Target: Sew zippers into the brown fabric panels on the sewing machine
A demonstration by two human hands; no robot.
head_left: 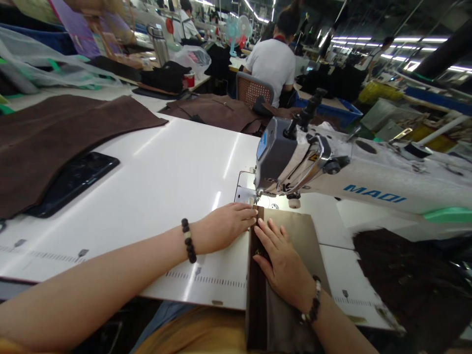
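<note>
A long olive-brown fabric piece with a dark brown zipper-like strip [257,305] along its left edge runs from my lap up to the needle area of the white sewing machine [332,182]. On the strip's far end, close under the presser foot, rest the fingertips of my left hand [224,226], its fingers stretched out together. My right hand [282,263] lies flat on the fabric [295,226], fingers spread and thumb toward the strip. Both palms press from above without grasping. The needle itself is too small to make out.
Brown cloth panels [73,128] cover the table's left, partly over a black glossy tray [77,182]. More dark brown pieces [413,280] lie at right. Behind the machine, a person in a white shirt [273,64] sits on a chair [254,88] near a blue bin [342,110].
</note>
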